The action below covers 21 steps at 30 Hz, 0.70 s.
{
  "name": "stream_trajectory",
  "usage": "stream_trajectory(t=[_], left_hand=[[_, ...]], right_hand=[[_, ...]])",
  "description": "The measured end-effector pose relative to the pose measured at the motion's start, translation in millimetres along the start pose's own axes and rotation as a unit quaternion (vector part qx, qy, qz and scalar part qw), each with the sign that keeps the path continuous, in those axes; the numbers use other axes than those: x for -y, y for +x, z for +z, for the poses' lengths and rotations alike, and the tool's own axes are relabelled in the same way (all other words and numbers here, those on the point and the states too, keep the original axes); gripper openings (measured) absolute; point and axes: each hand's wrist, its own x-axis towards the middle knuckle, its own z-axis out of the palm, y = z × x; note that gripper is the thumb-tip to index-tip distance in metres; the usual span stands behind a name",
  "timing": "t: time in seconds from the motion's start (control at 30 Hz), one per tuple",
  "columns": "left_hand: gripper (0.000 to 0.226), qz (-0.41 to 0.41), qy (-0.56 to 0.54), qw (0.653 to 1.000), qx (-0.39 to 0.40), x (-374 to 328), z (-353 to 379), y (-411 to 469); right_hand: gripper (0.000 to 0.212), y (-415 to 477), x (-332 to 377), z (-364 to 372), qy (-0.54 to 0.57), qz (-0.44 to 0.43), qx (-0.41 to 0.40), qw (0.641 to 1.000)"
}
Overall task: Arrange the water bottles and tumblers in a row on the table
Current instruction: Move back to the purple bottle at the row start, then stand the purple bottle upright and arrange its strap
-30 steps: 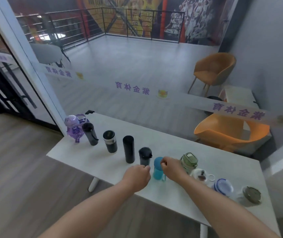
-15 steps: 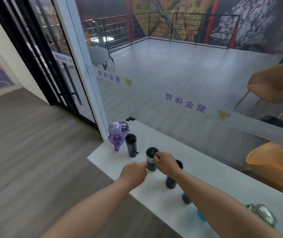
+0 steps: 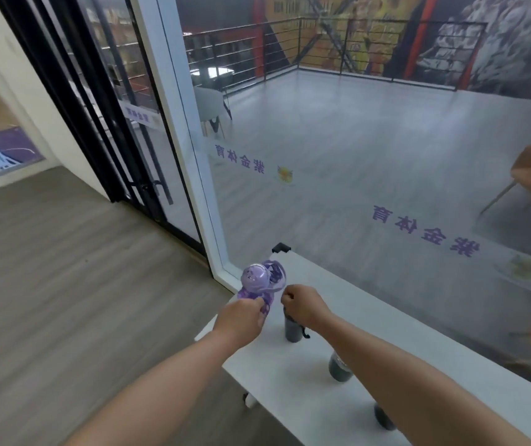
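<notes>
Purple plastic catches the light at the far left end of the white counter (image 3: 338, 304), where the purple bottle (image 3: 257, 283) stands near the corner beside the glass wall (image 3: 370, 162). My left hand (image 3: 241, 318) is curled into a loose fist just in front of that bottle, its knuckles touching or nearly touching the lower body; I cannot tell whether it actually grips anything. My right hand (image 3: 304, 304) is closed too, held over the top of a black bottle (image 3: 292, 329) that stands upright just to the right of the purple one, and its cap is hidden under my fingers, so whether I am holding it is unclear. Further along the counter toward me, my right forearm crosses over two more dark tumblers: a grey tumbler (image 3: 339, 368), then a black tumbler (image 3: 384, 420) near the lower edge of the view. All four stand in one line along the counter, each a little apart from the next.
</notes>
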Motion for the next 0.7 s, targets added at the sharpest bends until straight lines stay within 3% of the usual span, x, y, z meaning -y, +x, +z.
stream_trajectory(t=[0.23, 0.4, 0.57, 0.7], left_hand=[[0.016, 0.061, -0.015, 0.997, 0.046, 105, -7, 67], [0.014, 0.125, 0.007, 0.988, 0.087, 139, -2, 113], [0.022, 0.189, 0.068, 0.972, 0.125, 150, 11, 156], [0.03, 0.198, 0.058, 0.969, 0.136, 157, 20, 182]], right_hand=[[0.015, 52, 49, 33, -0.024, 0.065, -0.052, 0.996], [0.016, 74, 65, 54, -0.028, 0.11, -0.065, 0.991], [0.024, 109, 59, 74, -0.095, 0.116, -0.055, 0.987], [0.056, 137, 49, 94, -0.188, 0.104, -0.064, 0.974]])
